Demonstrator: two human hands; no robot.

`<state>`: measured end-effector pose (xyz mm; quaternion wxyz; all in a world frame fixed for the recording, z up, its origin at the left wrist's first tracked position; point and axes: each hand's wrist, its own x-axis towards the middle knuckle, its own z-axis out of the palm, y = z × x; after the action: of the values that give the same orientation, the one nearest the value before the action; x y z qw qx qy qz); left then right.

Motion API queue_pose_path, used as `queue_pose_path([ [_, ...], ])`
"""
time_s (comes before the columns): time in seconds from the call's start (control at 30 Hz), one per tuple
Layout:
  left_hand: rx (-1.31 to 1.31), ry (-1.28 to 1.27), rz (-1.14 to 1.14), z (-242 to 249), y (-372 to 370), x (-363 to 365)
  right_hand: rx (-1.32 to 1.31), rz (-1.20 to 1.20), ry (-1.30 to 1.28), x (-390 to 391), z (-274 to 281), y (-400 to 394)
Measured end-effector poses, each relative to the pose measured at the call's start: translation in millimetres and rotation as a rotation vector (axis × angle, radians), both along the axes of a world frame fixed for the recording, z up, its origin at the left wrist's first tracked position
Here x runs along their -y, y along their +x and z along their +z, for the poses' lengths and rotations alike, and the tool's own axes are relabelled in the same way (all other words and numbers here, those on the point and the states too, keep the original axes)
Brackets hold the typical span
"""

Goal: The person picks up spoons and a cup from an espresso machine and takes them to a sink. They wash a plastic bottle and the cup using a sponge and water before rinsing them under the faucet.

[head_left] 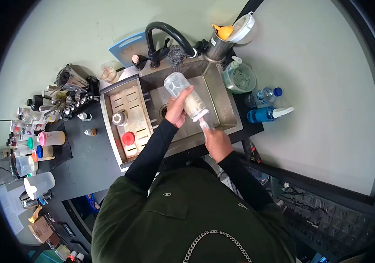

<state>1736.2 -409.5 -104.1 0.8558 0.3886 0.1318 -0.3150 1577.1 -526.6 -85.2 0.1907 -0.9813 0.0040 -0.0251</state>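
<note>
Over the metal sink (228, 105), my left hand (178, 108) is wrapped round a clear bottle (178, 84), which is tilted with its open end toward my right hand. Something pale and cloudy shows inside the bottle's lower part. My right hand (218, 143) is closed round the handle of a brush (203, 122), whose pinkish-white stem enters the bottle's mouth. A black faucet (170, 27) arches above the sink, behind the bottle.
Left of the basin, a slotted drain tray (128, 100) holds a jar (119, 118) and a red lid (128, 138). Several bottles stand farther left. To the right are a green-tinted container (242, 79), a water bottle (265, 95) and a blue spray bottle (261, 115).
</note>
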Motion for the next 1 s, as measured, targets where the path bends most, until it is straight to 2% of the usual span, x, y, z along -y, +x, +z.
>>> queue_pose_path([
  [0.1,-0.06,-0.136,-0.053,-5.2,-1.2,5.7,0.03,-0.016,-0.042,5.1,-15.6,16.8],
  [0.23,-0.085,-0.168,-0.013,2.4,8.6,-7.2,-0.064,-0.029,0.09,7.2,4.2,7.1],
  [0.3,-0.195,-0.268,-0.079,11.0,8.3,-14.5,-0.094,-0.024,0.099,10.9,10.8,4.7],
  [0.33,-0.063,-0.199,-0.068,-2.6,4.7,-7.7,-0.129,-0.026,0.112,11.0,11.4,0.6],
  [0.37,-0.068,-0.194,-0.075,-7.0,-3.0,-1.1,-0.133,-0.033,0.117,10.3,6.1,2.9],
  [0.43,0.033,-0.003,-0.053,-8.1,-13.3,13.5,-0.064,-0.031,0.067,12.9,-14.4,23.0],
  [0.63,-0.038,-0.06,-0.05,4.6,5.8,4.1,-0.072,-0.048,0.196,4.8,-10.6,11.4],
  [0.7,-0.153,-0.32,-0.109,6.6,2.1,2.8,-0.111,-0.074,0.182,7.4,-9.3,10.3],
  [0.77,-0.121,-0.303,-0.102,4.2,0.1,6.9,-0.059,-0.096,0.185,10.0,-14.9,22.0],
  [0.83,0.028,-0.082,-0.048,-3.7,4.4,9.7,-0.005,-0.082,0.221,8.7,-7.2,29.6],
  [0.93,0.017,-0.053,-0.017,-8.9,8.3,5.8,-0.074,-0.075,0.27,1.2,16.8,13.0],
  [1.0,0.029,-0.051,-0.032,-9.3,6.6,8.9,-0.092,-0.082,0.22,0.0,4.3,14.3],
])
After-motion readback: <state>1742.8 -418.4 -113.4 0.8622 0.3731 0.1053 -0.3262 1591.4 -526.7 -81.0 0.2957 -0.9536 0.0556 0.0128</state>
